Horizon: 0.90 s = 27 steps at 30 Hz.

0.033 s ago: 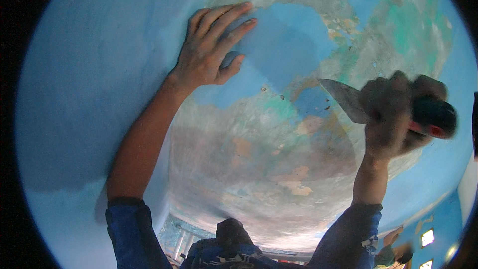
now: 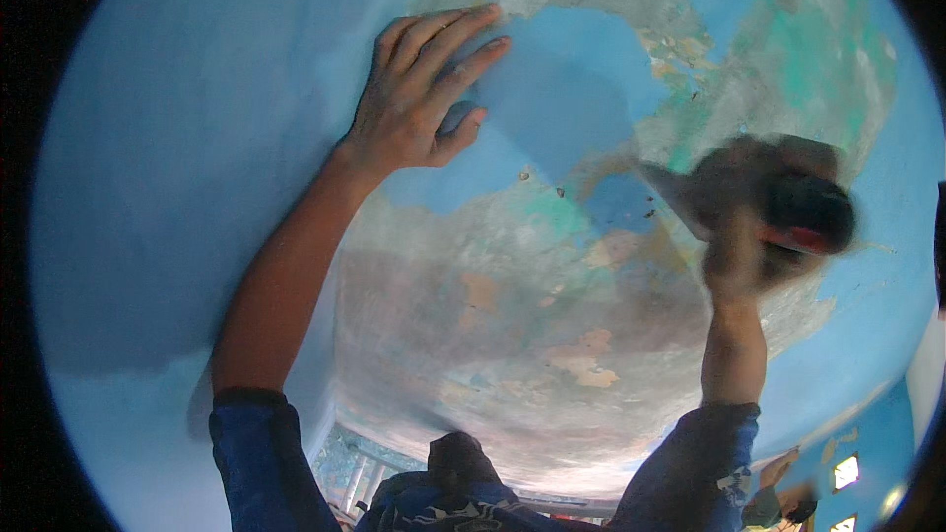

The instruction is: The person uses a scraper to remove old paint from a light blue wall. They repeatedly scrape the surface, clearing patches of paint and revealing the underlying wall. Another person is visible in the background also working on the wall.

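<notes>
My left hand (image 2: 409,89) rests against the blue wall with its fingers spread, holding nothing. In my right hand (image 2: 734,207) is a scraper (image 2: 673,195) with a flat triangular blade and a thick black and red handle (image 2: 810,214). The fist wraps round it, blurred by motion. The blade points left at the patchy wall surface (image 2: 512,286), where blue paint gives way to bare grey plaster with green and tan remnants. Its tip lies close to the lower right rim of a remaining blue paint patch (image 2: 562,79); whether it touches cannot be made out.
A smooth blue wall (image 2: 177,187) meets the scraped surface at the left. Pale metal bars (image 2: 370,478) show at the bottom. At the lower right are another person's arm (image 2: 778,468) and a small bright opening (image 2: 845,471).
My right hand has shifted left with the scraper, bringing the handle closer to the middle of the wall. My left hand has stayed in place.
</notes>
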### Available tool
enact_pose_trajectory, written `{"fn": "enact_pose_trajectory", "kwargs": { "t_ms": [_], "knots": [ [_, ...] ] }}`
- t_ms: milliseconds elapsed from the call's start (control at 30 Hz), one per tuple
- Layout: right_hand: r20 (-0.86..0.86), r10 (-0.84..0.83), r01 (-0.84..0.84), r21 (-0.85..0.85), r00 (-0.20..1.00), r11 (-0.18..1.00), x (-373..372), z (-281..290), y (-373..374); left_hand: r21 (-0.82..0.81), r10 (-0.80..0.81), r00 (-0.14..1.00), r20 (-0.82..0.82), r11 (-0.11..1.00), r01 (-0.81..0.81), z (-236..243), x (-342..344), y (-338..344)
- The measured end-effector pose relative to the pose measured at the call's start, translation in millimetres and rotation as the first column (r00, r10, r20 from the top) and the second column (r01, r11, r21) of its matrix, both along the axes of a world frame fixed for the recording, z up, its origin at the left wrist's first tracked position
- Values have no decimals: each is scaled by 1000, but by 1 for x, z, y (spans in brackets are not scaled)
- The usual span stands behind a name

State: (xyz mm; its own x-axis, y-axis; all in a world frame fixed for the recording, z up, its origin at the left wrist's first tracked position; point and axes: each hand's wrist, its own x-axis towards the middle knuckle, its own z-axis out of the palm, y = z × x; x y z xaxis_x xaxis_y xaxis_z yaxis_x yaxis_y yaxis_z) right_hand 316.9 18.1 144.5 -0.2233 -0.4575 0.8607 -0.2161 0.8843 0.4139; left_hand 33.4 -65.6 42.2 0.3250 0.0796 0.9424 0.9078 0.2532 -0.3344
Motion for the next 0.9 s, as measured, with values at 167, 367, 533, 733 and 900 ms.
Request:
{"fn": "enact_pose_trajectory", "kwargs": {
  "t_ms": [167, 367, 533, 733, 900],
  "knots": [
    [115, 260, -214, -306, 959, 927, 4, 3, -23, 32, -6, 1000, -8, 999, 6, 2, 3, -4],
    [312, 490, -312, -477, 814, 822, 20, 16, -18, 19, 22, 1000, -11, 1000, -22, 4, 1, -4],
    [114, 98, -71, -219, 989, 973, 16, 4, -7, 25, 29, 999, -31, 999, -28, 4, -1, -2],
    [181, -120, 125, -16, 976, 992, 17, 10, -9, 13, 26, 1000, -17, 1000, -26, 4, -1, -2],
    [16, 32, -31, -65, 999, 997, 9, 9, 8, 9, 6, 1000, 1, 1000, -6, 2, 2, -2]
  ]
}}
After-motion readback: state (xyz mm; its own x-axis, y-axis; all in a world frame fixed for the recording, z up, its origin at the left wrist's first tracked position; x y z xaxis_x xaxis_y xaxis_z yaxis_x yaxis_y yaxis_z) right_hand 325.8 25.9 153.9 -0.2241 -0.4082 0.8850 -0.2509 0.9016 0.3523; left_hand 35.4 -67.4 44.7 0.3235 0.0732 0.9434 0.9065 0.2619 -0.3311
